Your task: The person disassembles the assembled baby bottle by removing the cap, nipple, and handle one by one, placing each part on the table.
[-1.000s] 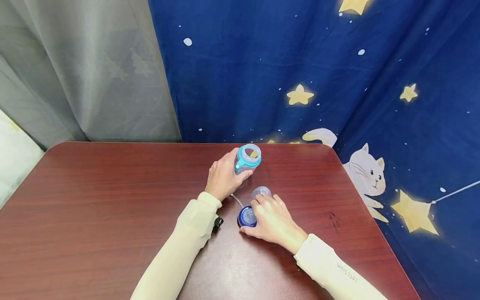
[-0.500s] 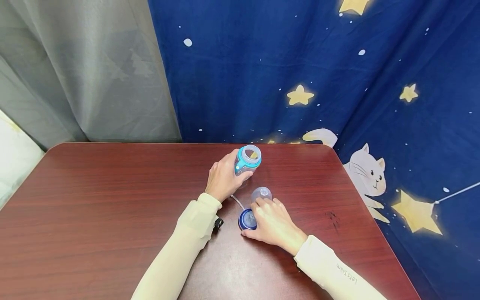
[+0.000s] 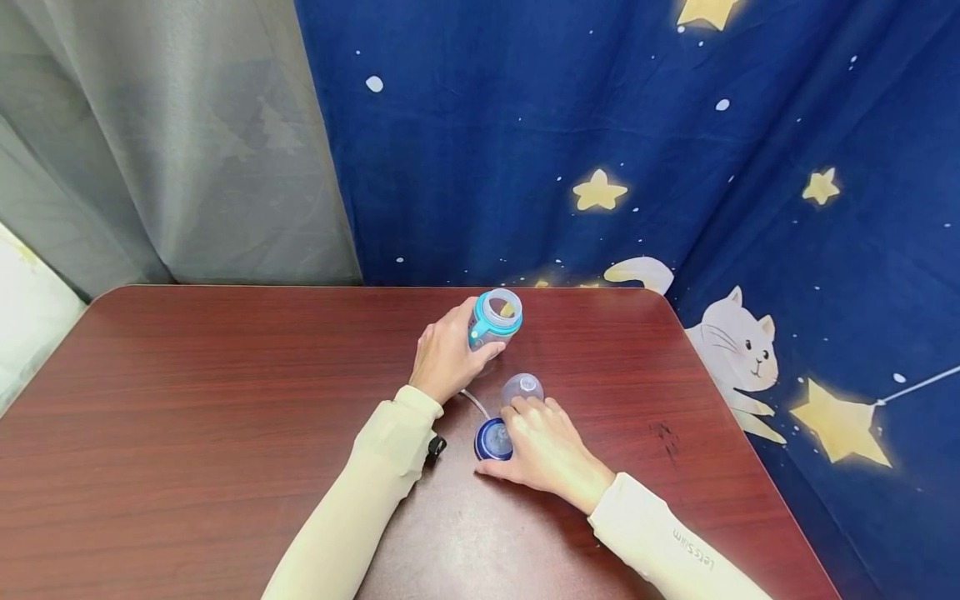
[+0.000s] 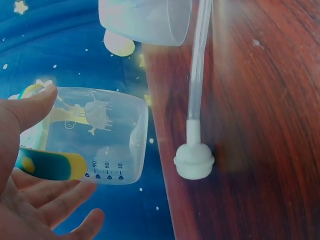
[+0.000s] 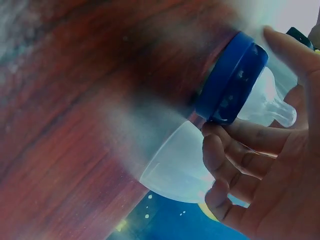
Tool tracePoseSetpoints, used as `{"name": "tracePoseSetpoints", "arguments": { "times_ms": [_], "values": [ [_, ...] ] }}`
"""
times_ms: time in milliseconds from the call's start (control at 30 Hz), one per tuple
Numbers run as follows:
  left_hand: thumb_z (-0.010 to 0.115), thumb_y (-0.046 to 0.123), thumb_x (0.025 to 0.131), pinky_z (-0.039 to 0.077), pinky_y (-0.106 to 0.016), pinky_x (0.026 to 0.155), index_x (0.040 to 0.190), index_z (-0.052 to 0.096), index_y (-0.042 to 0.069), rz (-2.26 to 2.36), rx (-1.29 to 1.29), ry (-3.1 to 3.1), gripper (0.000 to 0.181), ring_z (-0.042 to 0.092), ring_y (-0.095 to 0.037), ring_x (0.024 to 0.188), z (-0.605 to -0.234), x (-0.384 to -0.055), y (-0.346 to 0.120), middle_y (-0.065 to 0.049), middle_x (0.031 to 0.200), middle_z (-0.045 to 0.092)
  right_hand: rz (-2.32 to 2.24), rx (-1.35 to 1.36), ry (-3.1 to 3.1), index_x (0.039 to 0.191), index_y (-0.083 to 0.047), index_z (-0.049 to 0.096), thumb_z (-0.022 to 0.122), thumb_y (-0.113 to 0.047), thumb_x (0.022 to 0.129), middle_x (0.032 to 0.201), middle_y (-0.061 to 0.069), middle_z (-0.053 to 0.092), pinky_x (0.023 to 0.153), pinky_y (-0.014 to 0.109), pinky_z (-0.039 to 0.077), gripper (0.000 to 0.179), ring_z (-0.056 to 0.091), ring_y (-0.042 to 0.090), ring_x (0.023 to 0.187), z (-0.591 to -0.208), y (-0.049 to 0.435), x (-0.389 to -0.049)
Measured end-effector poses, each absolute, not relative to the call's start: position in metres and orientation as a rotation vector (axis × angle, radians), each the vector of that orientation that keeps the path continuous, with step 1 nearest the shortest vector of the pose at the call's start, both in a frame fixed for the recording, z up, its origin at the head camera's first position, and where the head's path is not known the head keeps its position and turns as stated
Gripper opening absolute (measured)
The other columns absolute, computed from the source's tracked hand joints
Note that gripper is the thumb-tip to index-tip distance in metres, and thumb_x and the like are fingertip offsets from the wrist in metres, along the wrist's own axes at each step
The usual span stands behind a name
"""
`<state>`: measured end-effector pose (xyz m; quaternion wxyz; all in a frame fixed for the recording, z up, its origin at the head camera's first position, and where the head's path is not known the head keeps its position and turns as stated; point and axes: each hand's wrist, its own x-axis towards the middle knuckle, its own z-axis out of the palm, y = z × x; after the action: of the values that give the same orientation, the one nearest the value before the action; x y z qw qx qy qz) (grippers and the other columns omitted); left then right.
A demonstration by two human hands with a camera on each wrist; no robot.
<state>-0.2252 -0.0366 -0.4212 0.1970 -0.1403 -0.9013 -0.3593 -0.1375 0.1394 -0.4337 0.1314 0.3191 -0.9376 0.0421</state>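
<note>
Left hand: the left hand grips a clear plastic baby bottle, thumb on one side and fingers spread round the other.
Bottle: it is held over the far part of the table, its open round mouth facing up; whether its base touches the wood cannot be told. It has a teal collar, a teal-and-yellow handle, a printed animal and blue scale marks.
Right hand: the right hand is at the ring, thumb on the near side and the other fingers bent on the far side; an index fingertip meets its edge. Whether they clamp it cannot be told.
Ring and teat: the dark blue plastic screw ring is on the table nearer the person than the bottle, with a clear soft teat rising from it.
Cap: a translucent dome cap stands just beyond the ring, behind the fingers.
Straw: a clear tube runs from near the ring towards the left forearm, ending in a white rounded weight.
Surface: a reddish-brown wood-grain table.
Backdrop: a grey curtain beside a blue curtain with yellow stars and a white cat.
</note>
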Motion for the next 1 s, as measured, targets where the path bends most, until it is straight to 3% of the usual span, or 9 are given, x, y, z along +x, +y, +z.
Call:
{"name": "tracePoseSetpoints", "arguments": {
  "times_ms": [133,300,433,567,733,1000],
  "values": [
    [0.084,0.039,0.079,0.051,-0.046,0.082,0.135,0.054,0.014,-1.011,-0.392,-2.515,0.069,0.066,-0.023,0.096,-0.421,-0.225,-0.038,-0.004,0.112,0.067,0.248,0.904,-2.653,0.088,-0.009,0.068,0.072,-0.071,0.072,0.080,0.002,0.063,0.062,0.040,0.047,0.064,0.061,0.021,0.073,-0.424,0.139,-0.144],
    [0.083,0.040,0.079,0.052,-0.046,0.081,0.135,0.054,0.013,-1.011,-0.396,-2.513,0.069,0.066,-0.024,0.094,-0.421,-0.225,-0.040,-0.005,0.112,0.067,0.439,0.754,-2.539,0.102,-0.009,0.070,0.068,-0.058,0.084,0.091,0.004,0.069,0.071,0.042,0.042,0.053,0.060,0.022,0.080,-0.405,0.140,-0.162],
    [0.082,0.041,0.080,0.052,-0.046,0.082,0.135,0.054,0.013,-1.021,-0.398,-2.519,0.068,0.066,-0.023,0.094,-0.421,-0.225,-0.041,-0.005,0.112,0.067,0.617,0.610,-2.477,0.111,-0.010,0.067,0.070,-0.044,0.086,0.089,0.002,0.066,0.074,0.042,0.039,0.043,0.058,0.021,0.080,-0.390,0.143,-0.180],
    [0.082,0.042,0.080,0.052,-0.046,0.083,0.136,0.055,0.014,-1.026,-0.408,-2.519,0.069,0.066,-0.023,0.093,-0.421,-0.225,-0.041,-0.005,0.113,0.067,0.780,0.529,-2.508,0.129,-0.010,0.059,0.074,-0.040,0.084,0.094,0.002,0.062,0.081,0.044,0.040,0.057,0.059,0.022,0.089,-0.384,0.146,-0.197],
    [0.082,0.040,0.080,0.052,-0.046,0.081,0.136,0.055,0.013,-1.020,-0.413,-2.528,0.067,0.065,-0.024,0.092,-0.421,-0.225,-0.041,-0.005,0.113,0.067,0.898,0.525,-2.618,0.143,-0.009,0.048,0.076,-0.047,0.082,0.104,0.005,0.063,0.094,0.049,0.039,0.076,0.062,0.025,0.100,-0.384,0.146,-0.211],
    [0.078,0.032,0.083,0.051,-0.047,0.084,0.137,0.054,0.014,-1.007,-0.445,-2.527,0.062,0.063,-0.024,0.095,-0.421,-0.225,-0.041,-0.006,0.114,0.067,0.909,0.509,-2.650,0.143,-0.013,0.049,0.077,-0.053,0.078,0.104,0.001,0.062,0.085,0.043,0.046,0.081,0.061,0.021,0.098,-0.386,0.142,-0.222]
  ]
}}
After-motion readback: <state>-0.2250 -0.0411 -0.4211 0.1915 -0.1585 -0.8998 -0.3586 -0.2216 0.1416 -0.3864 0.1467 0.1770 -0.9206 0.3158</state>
